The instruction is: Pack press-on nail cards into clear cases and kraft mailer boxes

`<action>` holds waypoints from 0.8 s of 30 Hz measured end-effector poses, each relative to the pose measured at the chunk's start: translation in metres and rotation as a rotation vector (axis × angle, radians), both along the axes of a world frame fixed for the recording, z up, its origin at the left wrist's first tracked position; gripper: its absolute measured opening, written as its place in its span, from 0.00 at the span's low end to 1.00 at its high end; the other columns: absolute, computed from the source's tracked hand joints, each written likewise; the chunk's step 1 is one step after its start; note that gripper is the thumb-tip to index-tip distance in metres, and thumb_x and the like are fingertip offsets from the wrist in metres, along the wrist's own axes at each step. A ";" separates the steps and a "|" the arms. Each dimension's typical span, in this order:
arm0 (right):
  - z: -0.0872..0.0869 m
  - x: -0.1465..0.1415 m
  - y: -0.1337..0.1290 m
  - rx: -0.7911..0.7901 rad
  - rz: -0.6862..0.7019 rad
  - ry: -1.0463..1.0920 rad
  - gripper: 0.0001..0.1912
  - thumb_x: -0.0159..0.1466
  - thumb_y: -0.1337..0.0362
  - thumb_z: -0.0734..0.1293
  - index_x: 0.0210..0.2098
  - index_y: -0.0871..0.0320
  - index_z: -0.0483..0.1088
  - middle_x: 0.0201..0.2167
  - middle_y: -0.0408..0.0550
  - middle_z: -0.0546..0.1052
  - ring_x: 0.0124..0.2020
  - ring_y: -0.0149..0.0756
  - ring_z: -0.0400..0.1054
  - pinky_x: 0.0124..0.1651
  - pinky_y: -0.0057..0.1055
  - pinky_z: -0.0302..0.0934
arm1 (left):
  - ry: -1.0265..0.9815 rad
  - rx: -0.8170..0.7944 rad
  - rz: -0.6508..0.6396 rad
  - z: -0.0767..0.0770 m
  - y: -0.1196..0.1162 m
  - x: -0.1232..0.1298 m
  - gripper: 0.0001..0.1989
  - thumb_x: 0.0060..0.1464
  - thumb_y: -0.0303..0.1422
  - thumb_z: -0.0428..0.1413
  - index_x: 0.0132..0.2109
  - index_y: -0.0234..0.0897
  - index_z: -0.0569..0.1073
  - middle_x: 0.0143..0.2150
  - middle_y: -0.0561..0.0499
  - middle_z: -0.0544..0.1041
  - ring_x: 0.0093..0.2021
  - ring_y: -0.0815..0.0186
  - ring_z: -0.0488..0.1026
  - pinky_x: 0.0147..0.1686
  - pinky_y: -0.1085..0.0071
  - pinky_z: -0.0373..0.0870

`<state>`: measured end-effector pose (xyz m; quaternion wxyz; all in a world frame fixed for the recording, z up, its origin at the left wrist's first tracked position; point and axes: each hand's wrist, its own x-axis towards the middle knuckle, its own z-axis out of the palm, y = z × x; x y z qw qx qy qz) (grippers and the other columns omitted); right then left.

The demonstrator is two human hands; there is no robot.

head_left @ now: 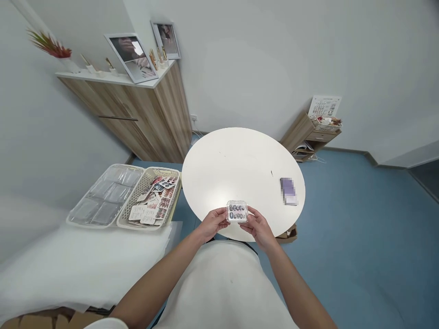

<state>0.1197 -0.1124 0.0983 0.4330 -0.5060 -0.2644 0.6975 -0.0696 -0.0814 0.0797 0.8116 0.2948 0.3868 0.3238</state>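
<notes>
Between my two hands is a small clear plastic case of press-on nails, with two rows of dark, patterned nails showing through it. My left hand pinches its left edge, and my right hand grips the right edge and lower corner. The case is held over the near edge of a white oval table. Both hands are closed on it, with the fingertips partly hidden beneath.
Left of the table, a basket holds many nail cards, beside a tray of clear plastic cases. A blurred purple item lies on the table's right. A wooden cabinet and a small shelf stand behind.
</notes>
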 end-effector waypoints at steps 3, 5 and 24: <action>-0.002 0.007 0.001 -0.008 0.003 -0.031 0.27 0.51 0.54 0.68 0.49 0.52 0.62 0.40 0.48 0.74 0.40 0.39 0.71 0.47 0.42 0.62 | 0.013 0.000 0.005 0.004 0.001 0.008 0.20 0.46 0.41 0.58 0.46 0.36 0.71 0.40 0.46 0.73 0.34 0.71 0.69 0.39 0.72 0.64; -0.002 0.013 0.002 0.006 -0.008 -0.044 0.28 0.51 0.54 0.68 0.50 0.52 0.62 0.40 0.48 0.74 0.40 0.39 0.71 0.46 0.42 0.63 | 0.027 0.002 0.000 0.006 0.003 0.015 0.21 0.47 0.41 0.57 0.47 0.37 0.70 0.41 0.46 0.73 0.35 0.71 0.69 0.40 0.71 0.64; -0.018 0.060 0.013 0.095 -0.061 -0.091 0.22 0.49 0.55 0.69 0.43 0.53 0.67 0.40 0.47 0.69 0.39 0.34 0.66 0.41 0.35 0.64 | 0.349 0.136 0.034 0.017 -0.012 0.074 0.23 0.46 0.46 0.55 0.47 0.37 0.70 0.43 0.43 0.74 0.41 0.61 0.72 0.44 0.65 0.62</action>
